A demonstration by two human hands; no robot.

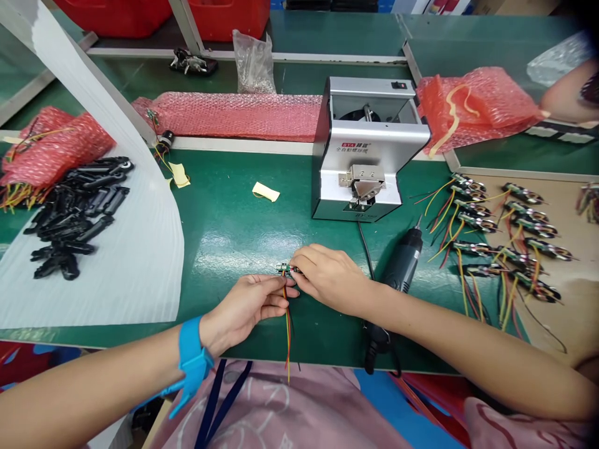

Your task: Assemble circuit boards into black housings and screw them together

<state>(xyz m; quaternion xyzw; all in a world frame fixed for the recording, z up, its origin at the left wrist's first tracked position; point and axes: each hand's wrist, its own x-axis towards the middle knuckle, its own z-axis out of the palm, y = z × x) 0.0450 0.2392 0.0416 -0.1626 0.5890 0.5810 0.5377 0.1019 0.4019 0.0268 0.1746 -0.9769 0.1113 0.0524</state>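
My left hand (248, 307) and my right hand (327, 274) meet over the green table (224, 231), near its front edge. Both pinch a small circuit board (285, 269) with red, yellow and black wires (287, 330) that hang down toward my lap. My left fingers close on the wires just below the board. My right fingertips grip the board's right end. A blue strap (193, 358) circles my left wrist.
A black electric screwdriver (402, 265) lies right of my right hand. Behind it stands a silver screw feeder (367, 149). Several wired boards (505, 243) lie at the right, black plastic parts (77, 212) on white foam at the left, pink bubble wrap (234, 115) behind. Another person's arm (566, 93) shows top right.
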